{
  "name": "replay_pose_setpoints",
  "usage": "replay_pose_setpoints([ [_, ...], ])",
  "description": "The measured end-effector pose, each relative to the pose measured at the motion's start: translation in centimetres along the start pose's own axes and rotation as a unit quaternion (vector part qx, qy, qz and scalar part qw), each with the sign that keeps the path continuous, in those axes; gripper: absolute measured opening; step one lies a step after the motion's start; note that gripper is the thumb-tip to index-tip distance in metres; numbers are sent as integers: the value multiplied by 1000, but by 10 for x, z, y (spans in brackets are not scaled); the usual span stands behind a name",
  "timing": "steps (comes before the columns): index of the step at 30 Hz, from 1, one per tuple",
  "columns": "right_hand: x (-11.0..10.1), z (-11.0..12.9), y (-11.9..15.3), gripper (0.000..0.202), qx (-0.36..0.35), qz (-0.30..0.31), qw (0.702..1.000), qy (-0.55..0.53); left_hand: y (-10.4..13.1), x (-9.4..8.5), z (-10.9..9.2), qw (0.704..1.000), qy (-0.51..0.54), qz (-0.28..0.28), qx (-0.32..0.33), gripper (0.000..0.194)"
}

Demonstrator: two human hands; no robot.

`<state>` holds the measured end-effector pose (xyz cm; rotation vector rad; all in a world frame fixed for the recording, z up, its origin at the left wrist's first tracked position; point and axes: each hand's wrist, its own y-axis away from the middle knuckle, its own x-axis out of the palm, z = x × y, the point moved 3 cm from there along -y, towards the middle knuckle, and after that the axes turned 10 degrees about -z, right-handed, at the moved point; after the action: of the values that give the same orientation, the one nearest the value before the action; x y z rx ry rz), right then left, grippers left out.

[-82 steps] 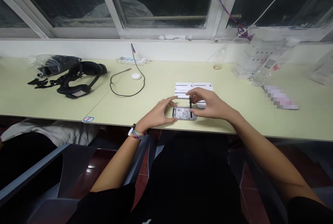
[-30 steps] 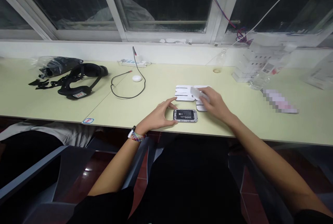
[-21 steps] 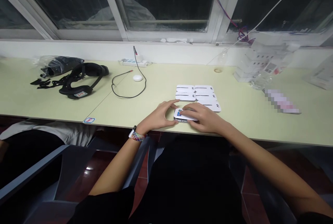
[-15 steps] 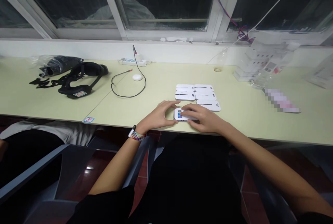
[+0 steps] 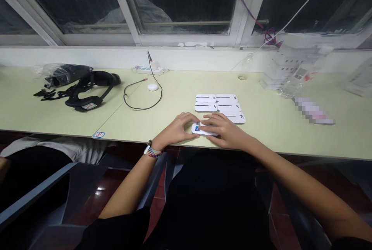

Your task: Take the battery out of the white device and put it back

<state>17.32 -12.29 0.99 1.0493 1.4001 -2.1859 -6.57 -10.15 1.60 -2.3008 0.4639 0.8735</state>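
Observation:
Near the table's front edge, a white round-cornered card [image 5: 194, 130] with a small blue picture lies between my hands, possibly on top of others. My left hand [image 5: 178, 129] curves round its left end, thumb at the near side and fingers at the far side. From the right, my right hand [image 5: 228, 130] grips the card, its fingers lying over the top and covering the right part. Just beyond, several white cards [image 5: 227, 106] lie in two columns, each with a black line and a W-like mark. My right fingers are close to the nearest of them.
On the pale table [image 5: 168, 114], a black headset [image 5: 87, 101] and a plastic-wrapped black item [image 5: 68, 74] lie left. A black cable [image 5: 142, 108] loops round a white oval object [image 5: 152, 87] before a power strip [image 5: 148, 70]. White boxes [image 5: 269, 83] and a clear bottle [image 5: 288, 89] stand right.
The card has shifted slightly left, deeper into my left hand's curve, and a dark edge at its left end no longer shows. My right hand has moved slightly left with it.

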Motion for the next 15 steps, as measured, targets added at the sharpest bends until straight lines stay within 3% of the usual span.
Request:
replay_pose_setpoints([
  [3,1,-2,2,49,-2,2,1000,-3,-1,0,-3,999,-22,-22,13,36],
  [8,0,-8,13,79,55,-16,998,-1,-1,1,-7,995,-72,-34,66,28],
  [15,-6,-10,21,74,51,-84,993,60,-1,3,-5,985,-131,-55,101,26],
])
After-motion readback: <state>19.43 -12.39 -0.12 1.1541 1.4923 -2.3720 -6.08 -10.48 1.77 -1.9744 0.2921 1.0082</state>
